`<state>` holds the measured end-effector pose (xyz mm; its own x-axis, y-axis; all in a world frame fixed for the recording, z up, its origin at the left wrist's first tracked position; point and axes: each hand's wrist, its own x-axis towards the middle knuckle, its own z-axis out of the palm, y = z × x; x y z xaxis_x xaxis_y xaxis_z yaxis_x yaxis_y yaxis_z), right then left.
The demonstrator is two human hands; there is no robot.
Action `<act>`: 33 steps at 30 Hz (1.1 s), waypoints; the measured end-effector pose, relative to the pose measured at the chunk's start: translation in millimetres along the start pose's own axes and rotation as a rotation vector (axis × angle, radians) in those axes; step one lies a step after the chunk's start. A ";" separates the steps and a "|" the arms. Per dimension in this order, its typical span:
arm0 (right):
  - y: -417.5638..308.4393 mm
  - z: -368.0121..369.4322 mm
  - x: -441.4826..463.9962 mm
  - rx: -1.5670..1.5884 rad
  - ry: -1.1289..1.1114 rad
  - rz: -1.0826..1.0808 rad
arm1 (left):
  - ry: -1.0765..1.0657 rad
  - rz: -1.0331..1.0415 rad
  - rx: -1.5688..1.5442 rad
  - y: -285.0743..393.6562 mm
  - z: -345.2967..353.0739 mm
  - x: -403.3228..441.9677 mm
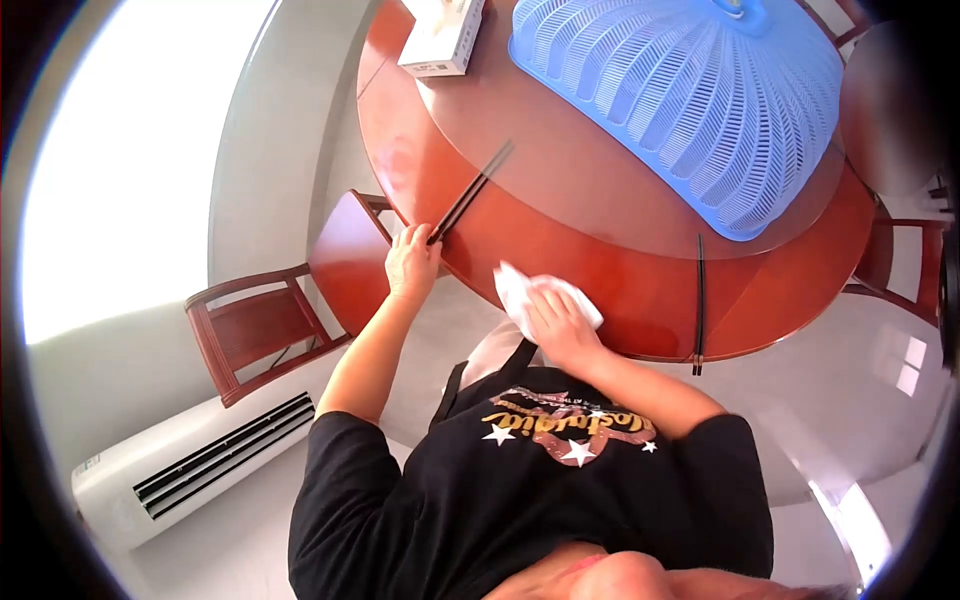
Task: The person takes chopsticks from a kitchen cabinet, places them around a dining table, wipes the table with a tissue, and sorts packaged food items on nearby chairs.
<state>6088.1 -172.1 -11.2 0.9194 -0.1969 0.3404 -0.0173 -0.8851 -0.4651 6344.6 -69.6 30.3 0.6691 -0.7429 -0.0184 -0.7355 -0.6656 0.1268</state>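
Note:
At the left edge of the round red-brown table [620,300], my left hand [412,265] is closed on the near end of a pair of black chopsticks [465,203], whose far ends reach over the glass turntable [560,150]. My right hand [562,325] rests on a white cloth or tissue [515,295] at the table's near edge, its fingers pressed together on it. Another pair of black chopsticks [700,300] lies on the table to the right, with its near ends over the edge.
A blue slatted food cover [690,110] stands on the turntable. A white box [443,45] sits at the table's upper left. Wooden chairs stand left [265,325] and right [905,265]. A white air conditioner [200,470] is at the lower left.

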 end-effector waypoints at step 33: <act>72.3 -65.2 49.5 0.013 0.075 0.599 | 0.102 0.196 -0.110 -24.3 28.8 8.7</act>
<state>6106.8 -273.3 25.2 0.7208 -0.6894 0.0725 -0.5185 -0.6056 -0.6036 6365.3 -61.9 -1.5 0.5266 -0.8421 0.1166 -0.8397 -0.4938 0.2259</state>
